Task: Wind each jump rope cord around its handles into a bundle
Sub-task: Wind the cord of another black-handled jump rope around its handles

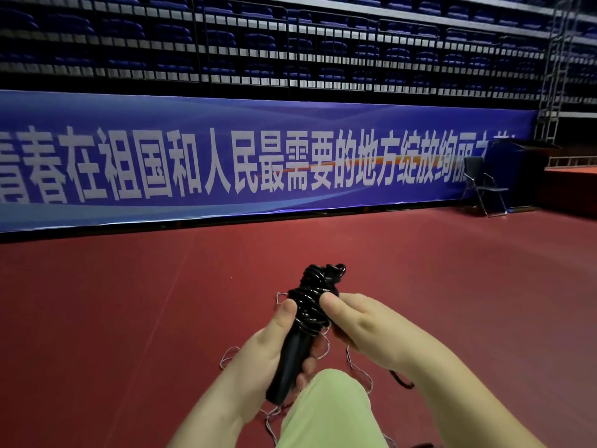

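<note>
1. Left hand (pixel 274 344) grips the lower part of the black handles (pixel 292 360), its fingers curled round them and its thumb lying up along the left side of the wound coils.
2. Held upright and tilted a little to the right, the handles carry the black cord (pixel 311 305), wrapped in shiny loops round their upper half; a small end loop sticks out at the top.
3. Right hand (pixel 358 321) meets the bundle from the right, thumb tip pressed on the coils and fingers curled behind them, pinching the cord.
4. Both hands hold the bundle up above the red floor (pixel 129 302), in front of a knee in pale green cloth (pixel 326 412).
5. Thin grey cord (pixel 355 367) lies in loose curls on the floor beneath and on both sides of the hands.
6. Further right, a black folding chair (pixel 483 185) stands by the right end of the blue banner (pixel 226 163).
</note>
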